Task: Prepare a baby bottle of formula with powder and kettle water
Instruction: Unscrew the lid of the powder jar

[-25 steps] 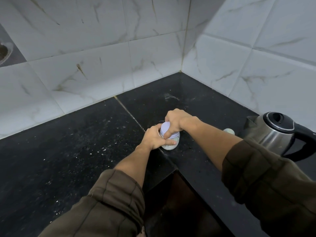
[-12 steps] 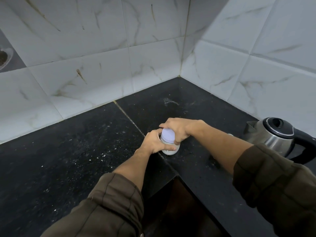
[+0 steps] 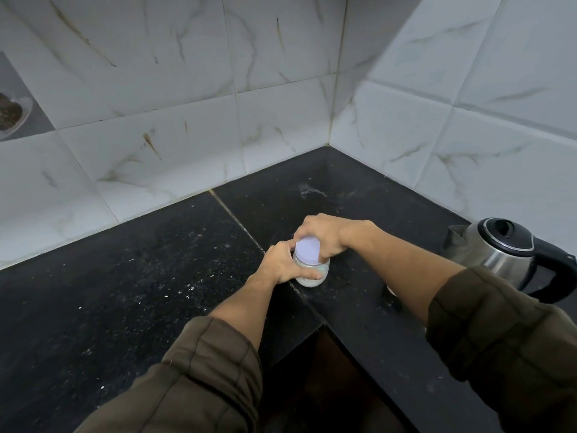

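A small clear jar of white powder [image 3: 312,274] stands on the black counter [image 3: 125,292] near the inner corner. Its lilac lid [image 3: 308,251] sits on top. My left hand [image 3: 281,262] grips the jar's side from the left. My right hand [image 3: 321,234] reaches over from the right, its fingers curled round the lid's rim. A steel kettle [image 3: 499,251] with a black lid and handle stands at the right edge. A small white object [image 3: 390,290] peeks out beneath my right forearm, mostly hidden.
White marble-look tiled walls [image 3: 187,135] meet in a corner behind the counter. The L-shaped counter has a front cut-out with a dark gap [image 3: 327,385] below my arms. A dish [image 3: 12,115] sits in a wall niche at far left.
My right hand has shifted round the lid, so more of the lilac top shows now. The left hand keeps its grip on the jar. The camera tilted slightly.
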Available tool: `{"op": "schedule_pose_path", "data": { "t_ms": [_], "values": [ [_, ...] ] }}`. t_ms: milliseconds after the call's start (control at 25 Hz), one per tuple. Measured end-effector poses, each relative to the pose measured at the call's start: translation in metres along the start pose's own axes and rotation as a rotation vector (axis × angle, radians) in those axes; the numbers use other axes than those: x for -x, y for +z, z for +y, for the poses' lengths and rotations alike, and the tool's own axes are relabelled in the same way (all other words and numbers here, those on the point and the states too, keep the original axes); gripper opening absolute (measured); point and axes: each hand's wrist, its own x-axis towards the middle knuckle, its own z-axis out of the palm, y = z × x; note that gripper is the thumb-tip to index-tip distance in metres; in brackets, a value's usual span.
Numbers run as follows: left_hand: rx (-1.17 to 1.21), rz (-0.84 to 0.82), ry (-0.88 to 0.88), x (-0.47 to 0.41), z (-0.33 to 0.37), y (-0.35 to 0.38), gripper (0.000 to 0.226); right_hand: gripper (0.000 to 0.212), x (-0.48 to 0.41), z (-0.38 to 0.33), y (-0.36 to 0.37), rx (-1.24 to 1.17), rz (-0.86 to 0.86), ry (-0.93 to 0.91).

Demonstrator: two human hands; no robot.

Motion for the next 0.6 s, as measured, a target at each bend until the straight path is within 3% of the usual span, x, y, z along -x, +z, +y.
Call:
{"op": "schedule_pose_path", "data": {
  "t_ms": [160,240,360,480,600],
  "values": [
    [-0.020,-0.010,0.005,0.0002,0.0018,-0.0006,0.084,0.088,-0.0014,-0.0042,0.0073,0.000,0.017,0.124],
    [-0.015,-0.014,0.000,0.0007,0.0033,-0.0022,0.085,0.075,-0.0009,-0.0042,0.0083,0.003,0.059,0.201],
    [-0.024,-0.025,-0.002,-0.0007,0.0039,-0.0033,0.091,0.059,-0.0020,-0.0033,0.0041,-0.011,0.031,0.105],
    [-0.048,-0.030,-0.013,-0.0015,0.0060,-0.0051,0.096,0.081,-0.0038,-0.0037,-0.0010,0.050,-0.065,0.008],
    [-0.075,-0.030,-0.009,-0.0017,0.0071,-0.0056,0.087,0.097,-0.0059,-0.0042,0.0039,0.009,-0.036,0.099]
  ]
}}
